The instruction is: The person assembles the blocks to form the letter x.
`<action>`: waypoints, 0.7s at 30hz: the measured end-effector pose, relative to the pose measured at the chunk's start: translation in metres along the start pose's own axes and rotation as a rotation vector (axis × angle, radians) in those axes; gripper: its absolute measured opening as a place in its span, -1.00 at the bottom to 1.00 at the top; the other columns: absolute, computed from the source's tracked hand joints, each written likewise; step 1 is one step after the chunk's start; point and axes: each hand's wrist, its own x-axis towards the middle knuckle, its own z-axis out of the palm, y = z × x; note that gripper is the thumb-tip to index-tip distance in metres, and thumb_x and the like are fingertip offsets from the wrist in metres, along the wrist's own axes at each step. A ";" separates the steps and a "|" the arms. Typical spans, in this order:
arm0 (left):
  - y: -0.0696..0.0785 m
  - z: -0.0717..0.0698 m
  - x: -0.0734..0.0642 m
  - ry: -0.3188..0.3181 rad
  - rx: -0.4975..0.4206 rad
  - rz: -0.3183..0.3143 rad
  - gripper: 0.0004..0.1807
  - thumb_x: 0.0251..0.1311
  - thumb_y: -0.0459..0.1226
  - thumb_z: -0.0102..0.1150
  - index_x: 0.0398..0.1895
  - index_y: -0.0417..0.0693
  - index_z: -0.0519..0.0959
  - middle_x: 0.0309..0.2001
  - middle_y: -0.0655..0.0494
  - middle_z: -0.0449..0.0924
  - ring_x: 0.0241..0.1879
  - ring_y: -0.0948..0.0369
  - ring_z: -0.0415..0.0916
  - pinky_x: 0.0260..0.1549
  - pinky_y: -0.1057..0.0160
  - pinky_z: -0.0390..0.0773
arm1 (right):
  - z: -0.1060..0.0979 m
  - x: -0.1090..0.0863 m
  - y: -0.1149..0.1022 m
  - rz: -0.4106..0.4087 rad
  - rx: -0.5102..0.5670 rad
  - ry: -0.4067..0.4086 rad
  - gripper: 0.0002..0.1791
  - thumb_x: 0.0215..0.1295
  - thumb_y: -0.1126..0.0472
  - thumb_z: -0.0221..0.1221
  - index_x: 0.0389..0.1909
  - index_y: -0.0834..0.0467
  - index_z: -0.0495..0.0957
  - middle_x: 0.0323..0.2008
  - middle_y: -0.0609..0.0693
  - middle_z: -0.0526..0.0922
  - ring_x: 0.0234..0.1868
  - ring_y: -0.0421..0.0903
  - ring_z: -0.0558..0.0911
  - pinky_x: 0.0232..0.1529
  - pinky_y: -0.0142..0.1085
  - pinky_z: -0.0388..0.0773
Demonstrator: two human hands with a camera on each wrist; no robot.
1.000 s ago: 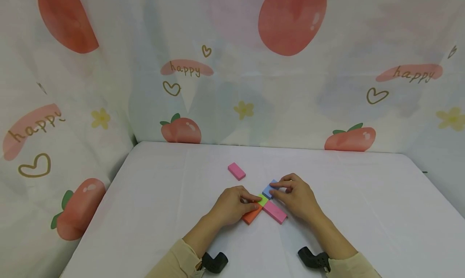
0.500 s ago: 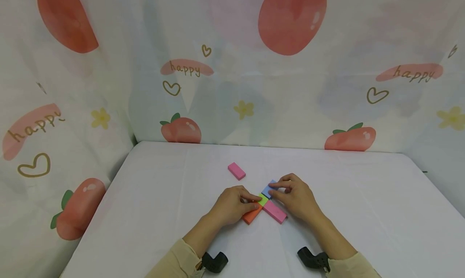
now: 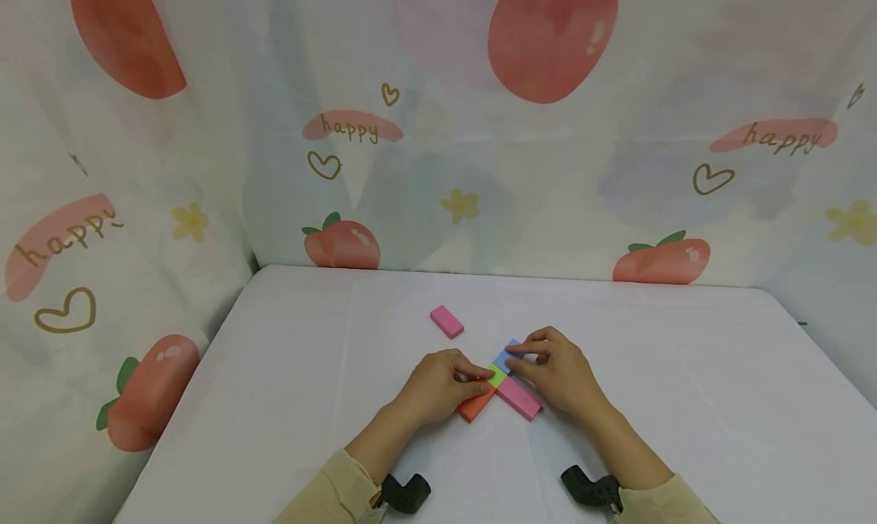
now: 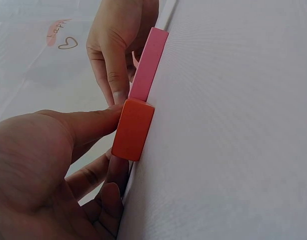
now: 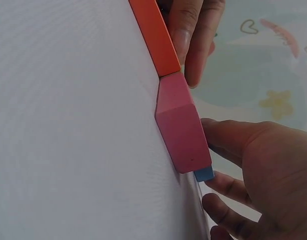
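Several coloured wooden blocks lie joined at the table's middle in the head view. My left hand (image 3: 433,387) grips the orange block (image 3: 471,411) between thumb and fingers, the index fingertip reaching the small green block (image 3: 499,375). Thumb and fingers of my right hand (image 3: 563,370) pinch the blue block (image 3: 502,362), which runs from the green one toward the upper right. A pink block (image 3: 521,400) extends from the green one toward the lower right. In the right wrist view the pink block (image 5: 181,137) hides most of the blue block (image 5: 204,173).
A second pink block (image 3: 447,322) lies apart, beyond my left hand. The white tabletop (image 3: 308,326) ends at a patterned cloth backdrop (image 3: 425,166). A black wrist device (image 3: 406,495) sits at the left sleeve, another black device (image 3: 591,487) at the right.
The blue block has tilted or shifted very slightly against the green one. Both hands otherwise stay in place.
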 end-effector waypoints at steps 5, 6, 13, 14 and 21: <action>-0.001 0.001 0.001 0.001 0.001 0.004 -0.81 0.27 -0.09 0.42 -0.07 0.37 0.82 -0.31 0.40 0.61 -0.40 0.35 0.43 -0.42 0.35 0.41 | -0.001 0.000 -0.001 0.001 -0.004 -0.004 -0.74 0.23 0.09 0.46 -0.06 -0.01 0.83 -0.07 -0.05 0.61 -0.23 -0.16 0.50 -0.27 -0.35 0.43; -0.001 0.000 0.001 0.001 0.000 0.005 -0.81 0.27 -0.09 0.42 -0.07 0.37 0.82 -0.31 0.40 0.61 -0.40 0.35 0.43 -0.42 0.35 0.41 | -0.001 0.000 -0.001 0.001 -0.006 -0.005 -0.74 0.23 0.09 0.46 -0.06 -0.01 0.82 -0.07 -0.05 0.61 -0.23 -0.16 0.50 -0.28 -0.35 0.42; -0.001 -0.001 0.001 -0.001 -0.007 0.007 -0.81 0.27 -0.10 0.42 -0.07 0.36 0.82 -0.31 0.40 0.61 -0.40 0.35 0.43 -0.42 0.35 0.41 | -0.002 0.001 -0.003 0.004 -0.016 -0.005 -0.74 0.23 0.08 0.46 -0.06 -0.01 0.83 -0.08 -0.05 0.61 -0.24 -0.15 0.51 -0.28 -0.34 0.42; -0.001 -0.001 0.001 -0.001 -0.007 0.008 -0.81 0.27 -0.10 0.42 -0.07 0.35 0.82 -0.31 0.40 0.62 -0.40 0.35 0.43 -0.42 0.36 0.41 | -0.002 0.001 -0.003 0.005 -0.015 -0.005 -0.74 0.23 0.07 0.46 -0.06 -0.01 0.83 -0.08 -0.05 0.61 -0.24 -0.15 0.51 -0.28 -0.35 0.42; -0.001 0.000 0.000 -0.003 -0.002 0.002 -0.81 0.28 -0.09 0.41 -0.06 0.35 0.82 -0.31 0.39 0.61 -0.41 0.34 0.43 -0.43 0.35 0.41 | -0.002 0.000 -0.002 0.015 0.000 -0.012 -0.73 0.23 0.07 0.46 -0.06 0.00 0.82 -0.08 -0.06 0.60 -0.24 -0.15 0.50 -0.29 -0.35 0.41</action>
